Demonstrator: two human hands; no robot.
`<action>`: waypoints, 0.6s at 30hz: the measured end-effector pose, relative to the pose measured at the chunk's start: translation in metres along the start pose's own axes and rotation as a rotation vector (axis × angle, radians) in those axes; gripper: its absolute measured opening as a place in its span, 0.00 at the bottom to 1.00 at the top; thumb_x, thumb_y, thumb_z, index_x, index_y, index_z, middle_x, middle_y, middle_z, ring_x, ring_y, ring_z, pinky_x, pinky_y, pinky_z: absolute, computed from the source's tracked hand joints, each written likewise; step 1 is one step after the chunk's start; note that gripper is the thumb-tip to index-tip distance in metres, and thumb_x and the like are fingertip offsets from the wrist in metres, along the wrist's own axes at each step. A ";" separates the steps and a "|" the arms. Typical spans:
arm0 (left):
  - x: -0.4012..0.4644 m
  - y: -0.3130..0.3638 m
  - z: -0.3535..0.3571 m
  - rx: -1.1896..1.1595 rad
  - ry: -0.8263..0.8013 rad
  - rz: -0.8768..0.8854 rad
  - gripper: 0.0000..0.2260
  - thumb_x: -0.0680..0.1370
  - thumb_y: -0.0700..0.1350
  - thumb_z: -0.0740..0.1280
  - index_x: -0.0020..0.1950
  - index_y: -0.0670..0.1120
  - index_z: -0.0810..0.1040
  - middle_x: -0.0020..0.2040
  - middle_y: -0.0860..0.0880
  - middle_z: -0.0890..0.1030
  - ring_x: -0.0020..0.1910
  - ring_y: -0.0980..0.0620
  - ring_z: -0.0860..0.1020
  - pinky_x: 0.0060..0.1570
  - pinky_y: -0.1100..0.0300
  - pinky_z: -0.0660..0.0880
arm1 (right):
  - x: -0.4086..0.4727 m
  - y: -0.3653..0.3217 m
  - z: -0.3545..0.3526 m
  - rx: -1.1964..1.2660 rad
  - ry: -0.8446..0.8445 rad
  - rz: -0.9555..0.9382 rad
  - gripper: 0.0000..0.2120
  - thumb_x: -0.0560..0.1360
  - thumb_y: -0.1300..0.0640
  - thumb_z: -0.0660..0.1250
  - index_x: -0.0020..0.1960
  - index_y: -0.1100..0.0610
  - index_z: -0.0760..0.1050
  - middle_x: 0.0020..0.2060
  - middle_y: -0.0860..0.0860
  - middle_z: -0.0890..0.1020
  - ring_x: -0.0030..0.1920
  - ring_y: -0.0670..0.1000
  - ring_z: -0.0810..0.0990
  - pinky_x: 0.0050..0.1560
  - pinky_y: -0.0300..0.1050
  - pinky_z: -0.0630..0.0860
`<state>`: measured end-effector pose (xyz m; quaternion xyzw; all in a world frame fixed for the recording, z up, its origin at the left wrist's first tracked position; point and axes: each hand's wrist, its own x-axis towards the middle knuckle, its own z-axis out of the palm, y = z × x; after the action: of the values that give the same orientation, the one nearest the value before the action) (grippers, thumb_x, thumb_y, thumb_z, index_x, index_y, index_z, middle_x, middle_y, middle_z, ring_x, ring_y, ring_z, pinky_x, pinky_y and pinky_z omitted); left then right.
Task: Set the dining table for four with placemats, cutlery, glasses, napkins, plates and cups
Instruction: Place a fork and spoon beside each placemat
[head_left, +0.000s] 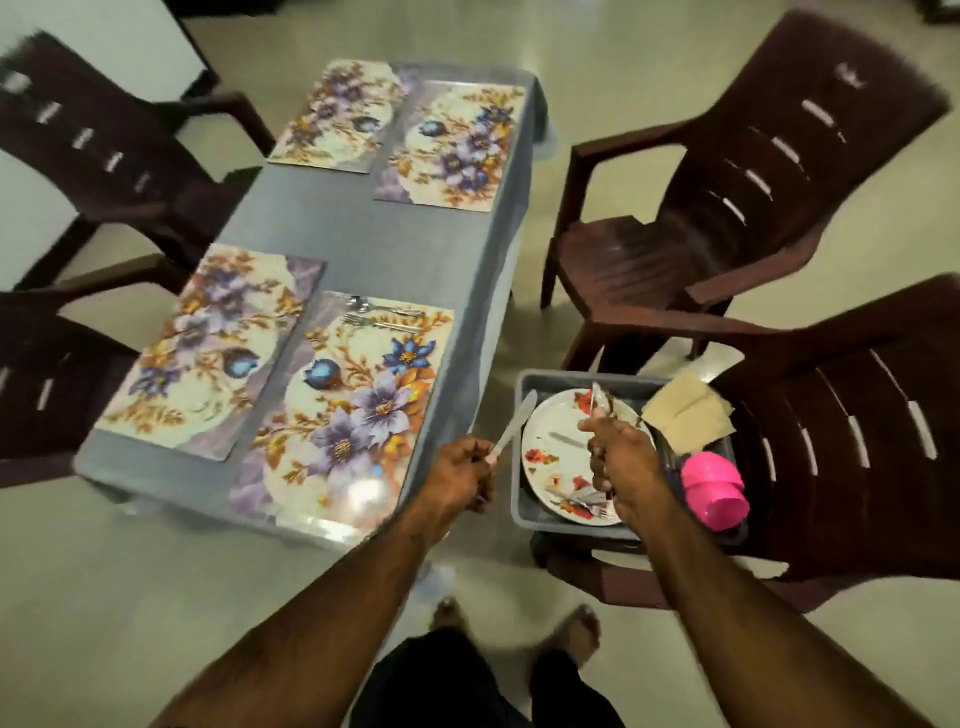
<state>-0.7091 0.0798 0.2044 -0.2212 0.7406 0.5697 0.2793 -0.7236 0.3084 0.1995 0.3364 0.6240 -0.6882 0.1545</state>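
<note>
Two bare forearms reach up from the bottom of the frame, without sleeves, watch or bracelet showing. The left hand (460, 475) sits just left of centre, the right hand (621, 467) a little to its right; no rings can be made out on either. At the bottom centre, dark trousers (441, 680) cover both legs, and two bare feet (576, 631) show beyond them on the pale floor.

Open floor (483, 358) is lying between the tabletop (363, 244) and the grey bin (524, 499); brown chairs (727, 218) are crowding the right, cutlery (384, 317) blocking the near placemat's (358, 405) far edge.
</note>
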 end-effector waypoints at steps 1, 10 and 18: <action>-0.012 0.001 -0.014 -0.022 0.013 0.028 0.06 0.84 0.36 0.65 0.53 0.44 0.81 0.35 0.43 0.79 0.31 0.49 0.76 0.29 0.59 0.74 | -0.012 -0.012 0.012 -0.030 -0.023 -0.018 0.18 0.84 0.43 0.63 0.51 0.57 0.81 0.27 0.48 0.69 0.24 0.47 0.63 0.23 0.38 0.60; -0.074 -0.033 -0.185 -0.081 0.072 0.176 0.10 0.80 0.32 0.68 0.50 0.46 0.85 0.30 0.54 0.80 0.26 0.55 0.72 0.25 0.64 0.67 | -0.077 -0.034 0.181 -0.401 -0.298 -0.287 0.11 0.75 0.55 0.79 0.49 0.64 0.84 0.34 0.51 0.86 0.38 0.53 0.87 0.40 0.43 0.82; -0.103 -0.097 -0.391 -0.099 0.069 0.208 0.05 0.81 0.41 0.73 0.55 0.48 0.87 0.39 0.53 0.85 0.31 0.62 0.78 0.31 0.65 0.73 | -0.134 -0.014 0.368 -0.645 -0.412 -0.313 0.10 0.78 0.62 0.73 0.38 0.58 0.82 0.22 0.46 0.75 0.20 0.42 0.67 0.22 0.35 0.63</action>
<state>-0.6328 -0.3224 0.2788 -0.1764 0.7398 0.6234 0.1817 -0.7347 -0.0714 0.2963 0.0270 0.8074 -0.5252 0.2674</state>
